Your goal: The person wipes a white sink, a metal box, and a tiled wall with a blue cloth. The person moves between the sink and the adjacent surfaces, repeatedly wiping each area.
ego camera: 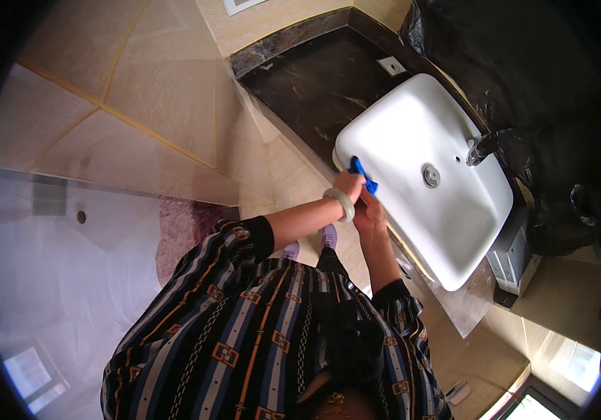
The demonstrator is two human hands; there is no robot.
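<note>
A blue cloth (pixel 363 176) is bunched up at the near rim of a white ceramic washbasin (pixel 405 131). My left hand (pixel 350 185), with a pale bangle (pixel 341 205) on its wrist, grips the cloth. Close against it, my right hand (pixel 370 213) also has its fingers on the cloth's lower end. Some of the fingers are hidden behind each other. Both hands are at the basin's front edge, short of its bowl. A round metal drain (pixel 431 176) lies in the basin floor, and a dark faucet (pixel 481 150) stands at the back.
The basin is set on a dark marble counter (pixel 311 79) with a small white square plate (pixel 391 66) on it. Black plastic sheeting (pixel 536 94) covers the wall behind. A grey box (pixel 510 257) is beside the basin. Left of me are a glass panel and a pinkish mat (pixel 177 236).
</note>
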